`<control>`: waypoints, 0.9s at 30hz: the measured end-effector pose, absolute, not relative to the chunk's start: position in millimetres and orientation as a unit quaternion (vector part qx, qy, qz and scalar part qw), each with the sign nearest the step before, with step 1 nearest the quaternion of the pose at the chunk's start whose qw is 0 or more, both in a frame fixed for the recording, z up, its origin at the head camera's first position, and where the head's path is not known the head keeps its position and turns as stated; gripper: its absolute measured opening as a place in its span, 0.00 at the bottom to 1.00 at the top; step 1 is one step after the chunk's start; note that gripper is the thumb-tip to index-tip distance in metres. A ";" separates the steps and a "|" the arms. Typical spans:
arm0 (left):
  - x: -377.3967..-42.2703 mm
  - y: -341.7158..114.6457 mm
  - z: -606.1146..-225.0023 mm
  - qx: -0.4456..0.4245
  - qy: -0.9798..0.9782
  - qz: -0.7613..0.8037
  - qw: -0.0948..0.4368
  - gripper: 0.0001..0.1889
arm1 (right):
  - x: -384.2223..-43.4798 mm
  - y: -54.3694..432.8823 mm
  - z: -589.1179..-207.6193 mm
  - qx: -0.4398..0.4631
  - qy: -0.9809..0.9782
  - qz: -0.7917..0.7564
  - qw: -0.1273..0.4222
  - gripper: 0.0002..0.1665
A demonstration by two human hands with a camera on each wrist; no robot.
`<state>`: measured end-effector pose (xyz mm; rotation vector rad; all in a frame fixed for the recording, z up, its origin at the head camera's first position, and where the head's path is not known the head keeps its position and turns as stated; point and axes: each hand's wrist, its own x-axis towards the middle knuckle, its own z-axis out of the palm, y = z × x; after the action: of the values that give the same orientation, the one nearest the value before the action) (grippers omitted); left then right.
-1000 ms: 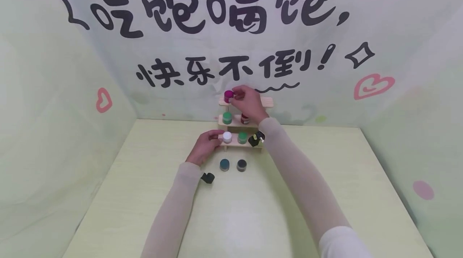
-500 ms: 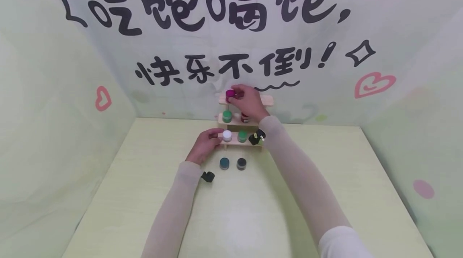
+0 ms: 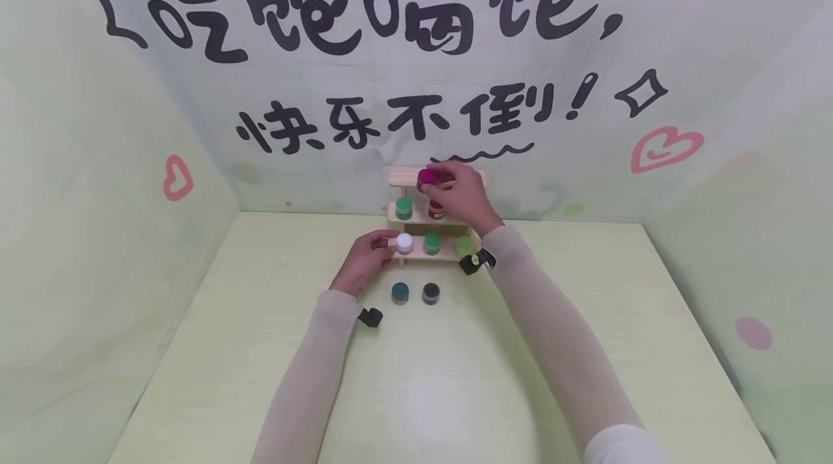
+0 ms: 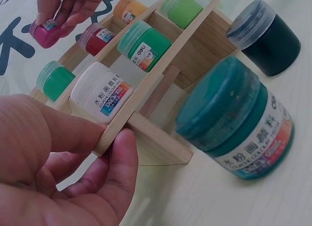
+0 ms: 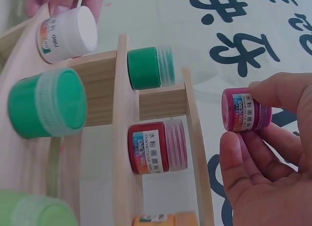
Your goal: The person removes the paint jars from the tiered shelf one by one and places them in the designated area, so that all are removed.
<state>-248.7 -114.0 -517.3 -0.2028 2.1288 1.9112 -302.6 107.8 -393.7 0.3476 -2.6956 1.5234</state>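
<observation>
My right hand (image 3: 465, 193) pinches a small magenta gouache paint jar (image 5: 239, 109) between thumb and fingers. It overlaps the top step of a three-step wooden rack (image 3: 405, 176) in the head view; in the right wrist view a gap shows between jar and rack. My left hand (image 4: 73, 167) pinches the left end of the rack's bottom step, close to a white jar (image 4: 100, 89). Along that step stand a green jar (image 4: 144, 46) and a light green jar (image 4: 183, 10). The middle step bears another green jar (image 5: 150, 67), a dark red jar (image 5: 156, 147) and an orange jar (image 5: 161, 219).
In front of the rack, a teal jar (image 4: 234, 123) and a dark jar (image 4: 265, 38) stand on the pale table (image 3: 416, 377). A cloth backdrop (image 3: 312, 74) with black lettering hangs right behind the rack.
My right hand has moved right with the magenta jar, away from the top step's left end. The light green jar has come into the head view. My left hand keeps its hold.
</observation>
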 end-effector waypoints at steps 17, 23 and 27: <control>-249.2 -115.9 -519.0 -0.065 0.728 0.668 0.140 0.18 | -260.1 136.4 -420.2 0.155 -0.838 0.524 0.011 0.25; -249.3 -114.4 -519.6 -0.060 0.723 0.674 0.137 0.19 | -242.1 148.7 -434.0 0.157 -0.824 0.545 0.009 0.26; -250.0 -114.0 -519.8 -0.061 0.723 0.674 0.140 0.19 | -229.6 156.2 -444.1 0.150 -0.818 0.555 0.003 0.27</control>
<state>-250.0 -114.0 -519.8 -0.1773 2.0886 1.9458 -229.6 156.2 -444.1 0.4705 -2.5646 1.7400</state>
